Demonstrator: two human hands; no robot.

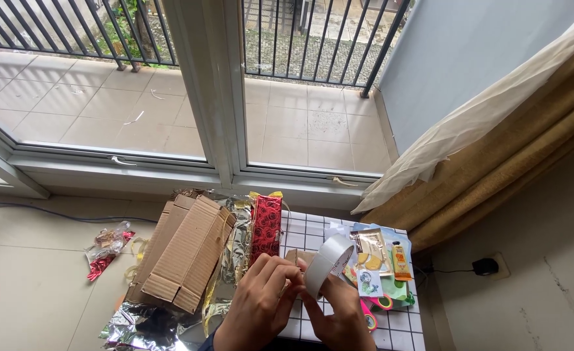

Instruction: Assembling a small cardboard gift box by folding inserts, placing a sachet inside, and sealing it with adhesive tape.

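My right hand [343,313] holds a roll of grey tape [326,261] upright over a small table with a white gridded top [400,331]. My left hand [259,304] pinches at the roll's left edge, fingertips against the tape near a small brown cardboard piece [298,255]. Both hands are low in the middle of the view, touching each other around the roll.
A flattened cardboard box [186,250] lies on silver foil wrap [145,325] at the left. A red rose-patterned gift wrap [266,224] lies beside it. Small packets [372,250], a tube [400,261] and pink-handled scissors [378,304] lie at the right. Curtains [495,149] hang at the right, by a wall socket [486,266].
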